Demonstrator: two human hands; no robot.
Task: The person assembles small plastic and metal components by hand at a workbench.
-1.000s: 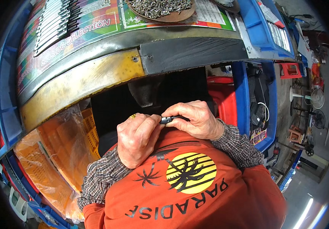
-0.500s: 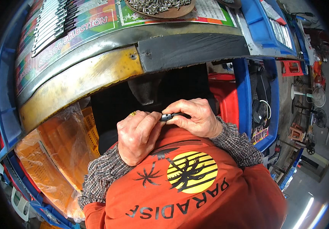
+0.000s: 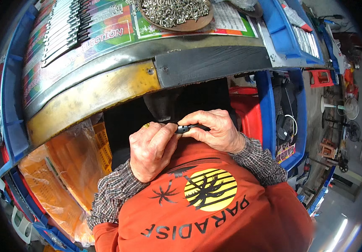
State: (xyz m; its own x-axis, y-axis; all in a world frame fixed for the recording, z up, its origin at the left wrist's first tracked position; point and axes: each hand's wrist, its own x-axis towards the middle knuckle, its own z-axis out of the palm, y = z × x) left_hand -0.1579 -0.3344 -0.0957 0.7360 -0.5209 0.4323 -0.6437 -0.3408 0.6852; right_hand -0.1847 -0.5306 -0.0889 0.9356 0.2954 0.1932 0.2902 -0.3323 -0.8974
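Note:
My left hand (image 3: pixel 152 146) and my right hand (image 3: pixel 218 129) meet in front of my body, below the worktable's near edge. Between them is a small black cylindrical piece (image 3: pixel 183 129) with a small hole in its side; its exact kind does not show. The left thumb and fingertips pinch one end of it. At the other end the right thumb and index finger close on its dark, thinner part, which the fingers partly cover.
On the worktable, a round brown tray (image 3: pixel 208 22) holds many small metal pins. A row of flat silver strips (image 3: pixel 59 35) with dark ends lies at left. Blue bins (image 3: pixel 266 109) stand at right; orange crates (image 3: pixel 69 168) under plastic sit at lower left.
The view has shifted slightly, so the table and tray appear lower and more of the tray shows. Both hands keep nearly the same grip on the black piece.

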